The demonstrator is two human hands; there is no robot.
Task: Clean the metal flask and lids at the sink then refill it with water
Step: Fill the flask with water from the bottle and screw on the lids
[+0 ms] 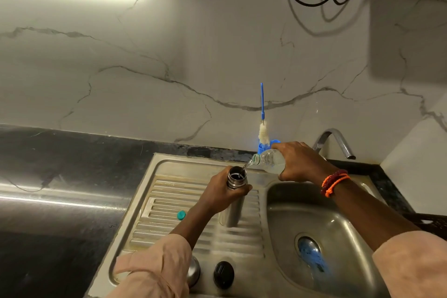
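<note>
Your left hand [221, 187] is wrapped around the neck of the metal flask [235, 197], which stands upright on the ribbed draining board [169, 203] just beside the sink bowl [285, 203]. Your right hand [298, 162] grips a clear plastic bottle [268, 160], tipped so its mouth is over the open flask, and a thin stream of water runs in. Two lids sit on the board near you: a black one [223, 274] and a shiny one [194, 271], partly hidden by your sleeve. A small teal cap [181, 215] lies on the ribs. A blue bottle brush [263, 118] stands behind, by the tap [336, 140].
</note>
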